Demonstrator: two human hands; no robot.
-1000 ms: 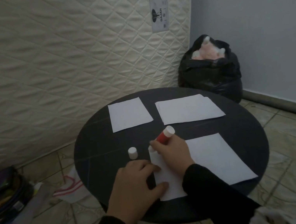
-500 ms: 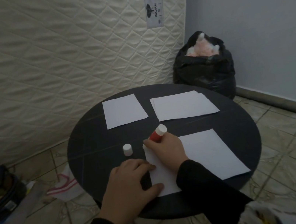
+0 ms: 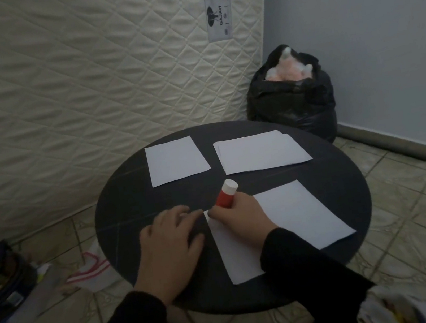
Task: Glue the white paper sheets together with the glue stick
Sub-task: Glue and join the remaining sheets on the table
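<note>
The right hand point(image 3: 239, 217) is gripping the red glue stick point(image 3: 225, 196), fingers curled round its barrel, and is holding it tilted with its white end pointing up and away toward the far edge of the table point(image 3: 128, 199); its lower tip is hidden behind the fingers at the far left corner of the near paper sheet point(image 3: 286, 223), so contact with the paper cannot be judged. The left hand point(image 3: 170, 244) is lying on the dark tabletop just left of that sheet with fingers loosely spread, the fingertips blurred, and whether they are covering anything cannot be told. The near sheet is lying by the table's near edge, partly under the right wrist and black sleeve point(image 3: 304, 267). Toward the far edge, a smaller white sheet point(image 3: 175, 160) is sitting on the left and a stack of white sheets point(image 3: 259, 151) on the right, apart from each other. Behind the table, a quilted mattress point(image 3: 71, 100) is standing upright, carrying a label point(image 3: 219, 14) reading "GAJAH". A black bag point(image 3: 292, 104) is sitting in the corner beside it.
</note>
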